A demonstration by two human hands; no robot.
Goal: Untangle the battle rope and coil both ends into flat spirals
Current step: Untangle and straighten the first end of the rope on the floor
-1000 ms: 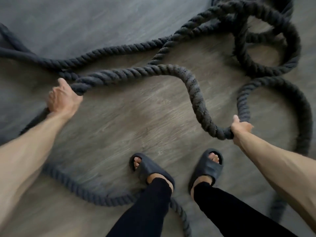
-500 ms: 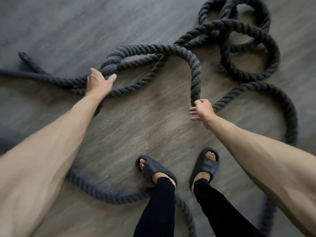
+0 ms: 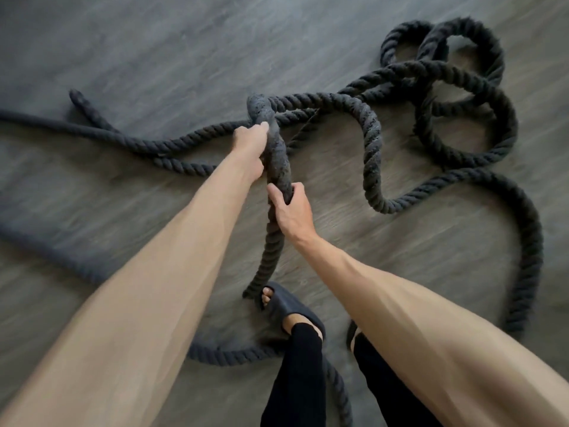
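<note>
A: Looping all over the grey wood-grain floor (image 3: 154,50), the dark battle rope (image 3: 371,134) rises in one doubled bight at the middle, lifted clear of the boards. Both strands of that bight run together, and it is blurred at its top

B: And the hands?

A: The left hand (image 3: 251,149) is clenched around the upper part of the raised bight, just below the bend. The right hand (image 3: 292,211) is wrapped around the same strands, just beneath the left hand, thumb across the front

B: Where does the rest lie from the bight?

A: Beyond it and to its right, several overlapping loops sit tangled on the floor, with one long curve sweeping down the right side. To its left, two strands trail off toward the edge, one ending in a free tip. Below it, a strand drops to the floor beside a dark slide sandal (image 3: 289,309), and another length curls behind that foot

B: Anything else?

A: Black trouser legs (image 3: 295,380) at the bottom, nearer than the bight
</note>
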